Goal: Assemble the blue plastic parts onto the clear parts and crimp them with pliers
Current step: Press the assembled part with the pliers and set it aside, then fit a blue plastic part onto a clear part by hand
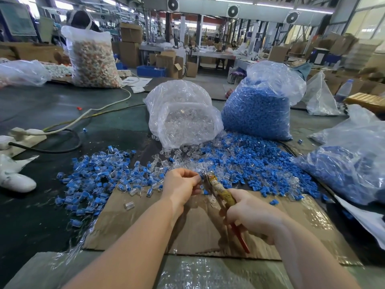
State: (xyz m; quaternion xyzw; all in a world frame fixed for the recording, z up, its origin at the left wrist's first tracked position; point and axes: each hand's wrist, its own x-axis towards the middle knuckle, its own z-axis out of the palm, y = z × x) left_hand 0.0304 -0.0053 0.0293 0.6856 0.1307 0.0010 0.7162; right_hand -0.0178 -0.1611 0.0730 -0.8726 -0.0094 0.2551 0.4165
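My left hand [182, 184] pinches a small blue-and-clear part [201, 176] at its fingertips, above a cardboard sheet [145, 222]. My right hand [250, 215] grips the red handles of worn pliers [218, 189], whose jaws meet the part. Loose blue parts [256, 161] and clear parts [183, 155] lie heaped just beyond my hands. To the left spreads a pile of joined blue-and-clear pieces [95, 178].
A bag of clear parts [183, 113] and a bag of blue parts [258, 109] stand behind the heaps. Another blue-filled bag [352, 167] lies at the right. A power strip with cables [25, 136] sits at the left. A bag of mixed pieces [91, 59] stands far left.
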